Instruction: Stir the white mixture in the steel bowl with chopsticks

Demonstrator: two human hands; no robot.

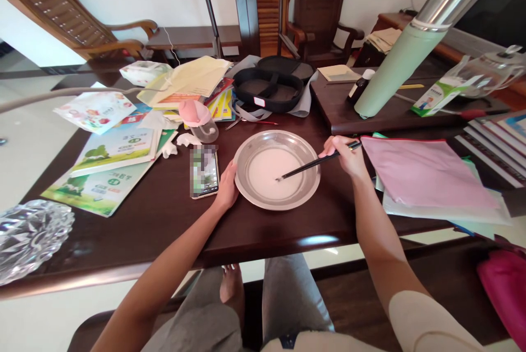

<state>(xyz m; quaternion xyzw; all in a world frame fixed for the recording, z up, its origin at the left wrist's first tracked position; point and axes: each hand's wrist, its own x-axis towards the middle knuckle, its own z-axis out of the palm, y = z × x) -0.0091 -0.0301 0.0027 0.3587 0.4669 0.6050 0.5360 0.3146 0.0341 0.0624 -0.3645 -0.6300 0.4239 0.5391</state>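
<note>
A round metal basin [267,142] stands on the dark wooden table before me, with a whitish liquid or batter [265,171] in its bottom. My left hand [227,185] is at the basin's left side, thumb by the rim and fingers partly hidden beneath it. In my right hand [346,155] is a pair of black chopsticks [310,164], slanting down to the left over the basin's right rim. Their tips are at the white surface near the middle, with a little of it clinging there. A phone [204,174] with a lit screen lies just left of my left hand.
Left are workbooks [96,187], a crystal dish [35,237] and a pink-capped cup [199,120]. Behind the basin sits an open black case [269,89]. To the right are a pink folder [427,171] and a tall green thermos [402,64] on a raised board.
</note>
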